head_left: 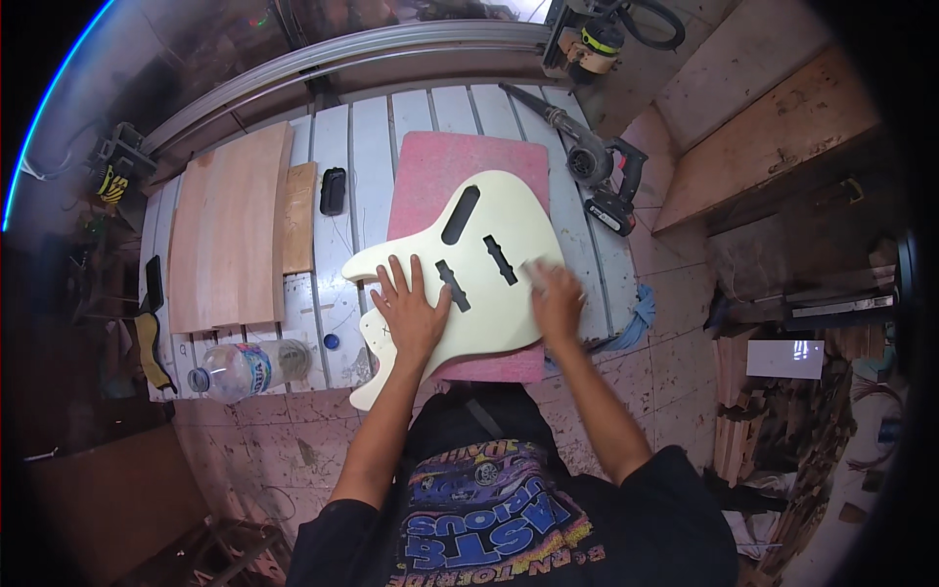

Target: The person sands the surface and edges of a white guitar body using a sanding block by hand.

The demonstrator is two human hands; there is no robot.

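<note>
A cream-white electric guitar body point(509, 210) lies flat on a pink mat point(416, 176), with dark pickup slots and a long cavity cut through its face. My left hand point(411, 313) presses flat on it, fingers spread, beside the left pickup slot. Near the body's right edge, my right hand point(558, 298) is curled and somewhat blurred. Its fingers are closed over something small and pale at the surface, too smeared to name.
On the slatted white table point(337, 293) sit a wooden panel point(230, 235), a black case point(334, 191), a plastic bottle point(254, 369) and a blue cap point(332, 341). A cordless blower point(592, 161) lies at the right edge, above a blue cloth point(634, 318). A metal rail point(391, 49) spans behind.
</note>
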